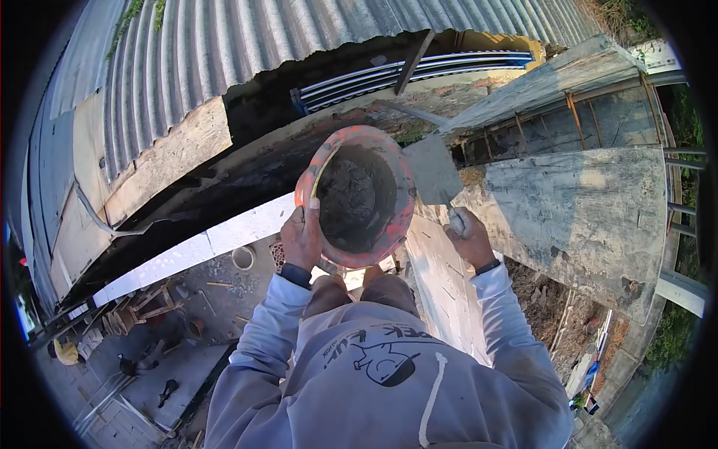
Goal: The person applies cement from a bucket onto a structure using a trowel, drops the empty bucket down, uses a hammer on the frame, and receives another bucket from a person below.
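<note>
My left hand (301,238) is closed on the near left rim of a round orange-red bucket (401,176), its thumb over the edge. Dark grey wet mortar (357,196) lies inside the bucket, and grey smears cover its rim. To the right, my right hand (470,236) is wrapped round the handle of a flat trowel (434,170). The trowel's broad grey blade points away from me, beside the bucket's right rim. My legs show just below the bucket.
A corrugated roof (247,37) spans the top left. At right stand a rough concrete wall (583,217) and rusty upright rods (575,120). Far below on the left are timber scraps, a round pot (243,258) and a person in yellow (67,352).
</note>
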Demonstrator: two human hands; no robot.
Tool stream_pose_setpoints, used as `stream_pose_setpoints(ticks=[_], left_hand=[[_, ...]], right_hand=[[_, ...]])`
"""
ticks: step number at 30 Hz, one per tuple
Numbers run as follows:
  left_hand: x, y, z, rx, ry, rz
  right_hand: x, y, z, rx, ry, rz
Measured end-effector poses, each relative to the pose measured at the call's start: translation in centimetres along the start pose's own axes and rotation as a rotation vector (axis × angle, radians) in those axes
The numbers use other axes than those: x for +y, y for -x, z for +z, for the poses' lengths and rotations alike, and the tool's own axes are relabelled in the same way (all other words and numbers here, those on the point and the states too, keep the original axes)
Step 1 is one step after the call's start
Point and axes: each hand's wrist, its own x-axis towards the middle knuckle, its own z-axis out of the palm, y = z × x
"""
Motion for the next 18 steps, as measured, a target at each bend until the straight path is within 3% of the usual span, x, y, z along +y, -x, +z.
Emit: stream_pose_setpoints(ticks=[3, 5, 7, 10, 12, 15, 18], left_hand=[[0.3, -0.2, 0.1, -0.009, -0.057, 0.036], [0.4, 0.2, 0.4, -0.028, -0.12, 0.071], [0.9, 0.4, 0.7, -0.063, -0.104, 0.078], [0.2, 0.6, 1.3, -0.086, -0.236, 0.148], [-0.5, 0.6, 1.2, -0.142, -0.157, 0.11], [0.4, 1.0, 1.1, -0.199, -0.097, 0.025], [-0.3, 2.0, 1.5, -0.178, -0.016, 0.133]], right_hand=[[-3.5, -1.0, -0.3, -0.221, 0.369, -0.152], [-7.8, -4.8, 0.2, -0.436, 0.735, -0.059], [-6.4, -8.3, 4.1, -0.24, 0.8, -0.196], [-6.6, -11.5, 8.9, -0.306, 0.797, -0.305], [-9.2, -10.4, 11.3, -0.399, 0.859, -0.331], [-10.8, -7.6, 10.6, -0.373, 0.758, -0.357], [-9.5, -6.6, 8.3, -0.381, 0.799, -0.506]])
